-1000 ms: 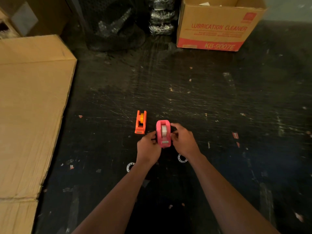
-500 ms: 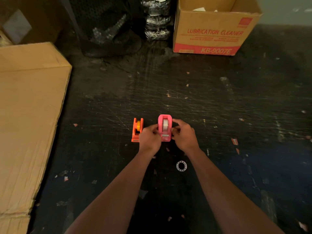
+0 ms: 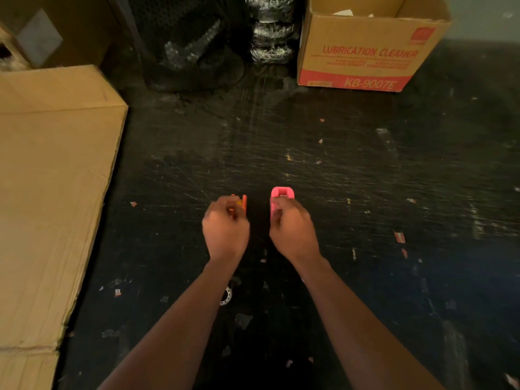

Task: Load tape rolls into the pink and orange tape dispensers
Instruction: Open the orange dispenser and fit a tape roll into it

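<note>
left hand (image 3: pixel 226 224) closes around the orange dispenser (image 3: pixel 243 201), right hand (image 3: pixel 291 225) grips the pink dispenser (image 3: pixel 282 193), both standing close together on the dark floor (image 3: pixel 337 178). steady each base; check each roll sits fully.

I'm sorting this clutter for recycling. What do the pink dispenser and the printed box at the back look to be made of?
Pink dispenser: probably moulded plastic, with uniform bright colour, rounded edges and a smooth, slightly glossy look.
Printed box: corrugated cardboard, matte brown with folded flaps and red print.
</note>
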A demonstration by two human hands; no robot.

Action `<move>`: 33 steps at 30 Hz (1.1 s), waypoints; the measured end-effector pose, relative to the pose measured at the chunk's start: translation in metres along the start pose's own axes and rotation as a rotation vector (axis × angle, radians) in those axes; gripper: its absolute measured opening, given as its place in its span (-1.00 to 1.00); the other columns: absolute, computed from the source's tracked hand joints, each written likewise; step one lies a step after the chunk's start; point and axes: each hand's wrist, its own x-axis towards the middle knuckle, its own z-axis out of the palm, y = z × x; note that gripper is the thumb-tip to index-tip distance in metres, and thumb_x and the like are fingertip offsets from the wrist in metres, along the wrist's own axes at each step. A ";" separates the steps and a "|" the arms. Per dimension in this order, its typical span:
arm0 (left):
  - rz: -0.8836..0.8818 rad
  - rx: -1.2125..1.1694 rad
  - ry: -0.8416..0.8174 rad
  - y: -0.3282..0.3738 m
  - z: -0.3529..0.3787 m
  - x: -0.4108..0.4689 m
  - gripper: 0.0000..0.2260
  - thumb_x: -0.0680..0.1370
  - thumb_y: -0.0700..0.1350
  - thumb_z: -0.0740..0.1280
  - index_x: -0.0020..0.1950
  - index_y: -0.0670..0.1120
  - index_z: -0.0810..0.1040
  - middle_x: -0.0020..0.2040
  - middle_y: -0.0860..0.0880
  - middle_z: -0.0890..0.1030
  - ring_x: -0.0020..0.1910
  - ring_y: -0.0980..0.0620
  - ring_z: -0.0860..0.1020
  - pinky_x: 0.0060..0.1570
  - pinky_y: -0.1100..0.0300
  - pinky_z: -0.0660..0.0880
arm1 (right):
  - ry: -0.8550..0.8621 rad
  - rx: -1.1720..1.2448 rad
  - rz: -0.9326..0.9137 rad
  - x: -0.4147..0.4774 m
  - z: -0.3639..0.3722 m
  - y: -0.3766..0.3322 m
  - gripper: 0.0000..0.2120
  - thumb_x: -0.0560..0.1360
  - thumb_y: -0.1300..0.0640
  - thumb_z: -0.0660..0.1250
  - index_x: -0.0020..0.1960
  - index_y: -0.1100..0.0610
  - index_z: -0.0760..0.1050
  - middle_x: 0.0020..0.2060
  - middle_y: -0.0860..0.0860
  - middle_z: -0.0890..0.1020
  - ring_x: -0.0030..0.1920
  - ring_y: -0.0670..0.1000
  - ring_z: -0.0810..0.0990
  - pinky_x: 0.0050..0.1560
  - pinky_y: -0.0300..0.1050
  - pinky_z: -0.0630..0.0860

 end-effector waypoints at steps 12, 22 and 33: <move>-0.338 -0.137 -0.388 -0.022 -0.025 0.013 -0.76 0.66 -0.07 0.29 0.26 -0.01 0.68 0.08 -0.06 0.72 0.11 -0.07 0.67 0.25 -0.11 0.60 | -0.222 0.214 0.083 -0.021 0.038 -0.035 -0.67 0.61 0.33 0.26 0.28 0.08 0.63 0.09 0.01 0.72 0.07 -0.06 0.64 0.10 -0.22 0.50; -0.314 -0.479 -0.425 -0.024 -0.075 -0.052 -0.90 0.64 -0.09 0.40 0.13 -0.07 0.62 0.02 -0.08 0.75 -0.06 0.03 0.77 0.04 -0.03 0.71 | -0.138 0.636 0.172 -0.091 0.013 -0.029 -0.92 0.64 0.01 0.37 0.10 -0.03 0.60 0.03 -0.10 0.71 0.08 -0.11 0.70 0.16 -0.02 0.65; -0.332 -0.642 -0.490 -0.040 -0.112 -0.090 -0.76 0.63 -0.13 0.42 0.30 -0.04 0.62 0.08 -0.10 0.76 0.06 -0.06 0.76 0.12 -0.10 0.69 | -0.270 1.085 0.326 -0.139 0.005 -0.028 -0.77 0.62 0.21 0.41 0.26 0.12 0.56 0.12 0.11 0.76 0.11 0.09 0.77 0.13 0.09 0.70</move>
